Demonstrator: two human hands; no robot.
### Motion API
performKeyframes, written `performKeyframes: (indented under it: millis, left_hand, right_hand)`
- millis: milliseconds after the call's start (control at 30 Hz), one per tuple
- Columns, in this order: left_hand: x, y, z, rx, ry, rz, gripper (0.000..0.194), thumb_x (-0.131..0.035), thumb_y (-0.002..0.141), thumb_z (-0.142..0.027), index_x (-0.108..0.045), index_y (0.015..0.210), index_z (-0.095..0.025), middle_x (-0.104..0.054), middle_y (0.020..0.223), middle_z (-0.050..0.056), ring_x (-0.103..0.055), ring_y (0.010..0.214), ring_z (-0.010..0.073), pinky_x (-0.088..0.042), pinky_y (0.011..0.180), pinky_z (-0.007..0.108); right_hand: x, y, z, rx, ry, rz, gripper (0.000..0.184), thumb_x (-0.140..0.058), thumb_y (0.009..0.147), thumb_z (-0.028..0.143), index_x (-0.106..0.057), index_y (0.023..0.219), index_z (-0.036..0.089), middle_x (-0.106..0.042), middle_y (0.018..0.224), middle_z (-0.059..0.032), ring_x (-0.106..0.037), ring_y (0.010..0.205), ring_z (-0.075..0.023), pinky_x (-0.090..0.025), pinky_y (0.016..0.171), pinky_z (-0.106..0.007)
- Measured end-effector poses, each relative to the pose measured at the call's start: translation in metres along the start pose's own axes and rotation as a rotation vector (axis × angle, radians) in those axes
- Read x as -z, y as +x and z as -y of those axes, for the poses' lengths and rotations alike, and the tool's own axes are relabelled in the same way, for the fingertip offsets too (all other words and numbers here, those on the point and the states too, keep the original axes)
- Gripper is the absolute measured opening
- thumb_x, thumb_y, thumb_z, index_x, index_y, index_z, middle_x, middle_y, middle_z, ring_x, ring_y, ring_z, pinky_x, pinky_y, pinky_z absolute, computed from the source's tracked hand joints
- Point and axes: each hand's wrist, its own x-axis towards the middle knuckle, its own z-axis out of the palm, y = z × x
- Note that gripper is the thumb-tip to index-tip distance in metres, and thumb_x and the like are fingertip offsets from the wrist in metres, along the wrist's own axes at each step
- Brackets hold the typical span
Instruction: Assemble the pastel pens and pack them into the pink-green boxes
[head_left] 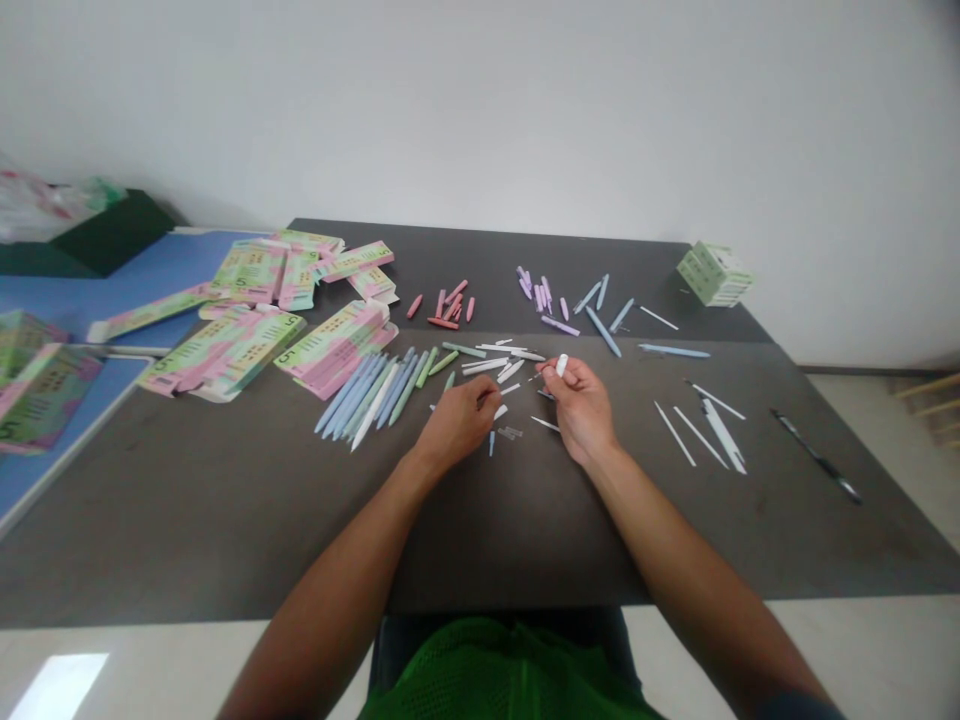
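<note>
My right hand (583,408) is closed, pinching a short white pen part (562,365) that sticks up between thumb and forefinger. Across from it, my left hand (463,418) has its fingers curled together low over the table; whatever they hold is hidden. White pen parts (486,366) lie in a loose pile just beyond both hands. Small clear pieces (511,432) and a short blue part (492,443) rest between my wrists. To the left of my left hand, a row of blue, white and green pen barrels (367,392) lies side by side.
Pink-and-green boxes (247,275) cover the table's left side. Red (453,303), purple (544,291) and blue pen parts (603,330) lie farther back. At right are thin white refills (675,433), a black pen (816,455) and a stacked green box (715,273).
</note>
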Motion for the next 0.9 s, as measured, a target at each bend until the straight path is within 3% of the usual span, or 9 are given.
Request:
performKeyframes:
  millis: [500, 900]
  left_hand:
    - [0.002, -0.0002, -0.003, 0.013, -0.014, 0.002, 0.023, -0.047, 0.094, -0.027, -0.066, 0.084, -0.018, -0.067, 0.077, 0.001, -0.055, 0.069, 0.0147, -0.038, 0.066, 0.026]
    - [0.001, 0.0, -0.0028, -0.028, -0.057, -0.004, 0.022, -0.047, 0.094, -0.027, -0.063, 0.084, -0.019, -0.064, 0.075, -0.001, -0.054, 0.068, 0.0134, -0.037, 0.066, 0.026]
  right_hand:
    - [-0.0023, -0.0025, 0.0005, -0.034, 0.002, 0.028, 0.024, -0.079, 0.077, 0.042, -0.069, 0.092, 0.025, -0.076, 0.095, -0.0021, -0.064, 0.083, -0.0175, -0.048, 0.071, -0.029]
    - [-0.0057, -0.0085, 0.0017, -0.023, -0.033, 0.067, 0.021, -0.079, 0.078, 0.038, -0.073, 0.093, 0.026, -0.077, 0.099, -0.0021, -0.067, 0.09, -0.0187, -0.051, 0.079, -0.031]
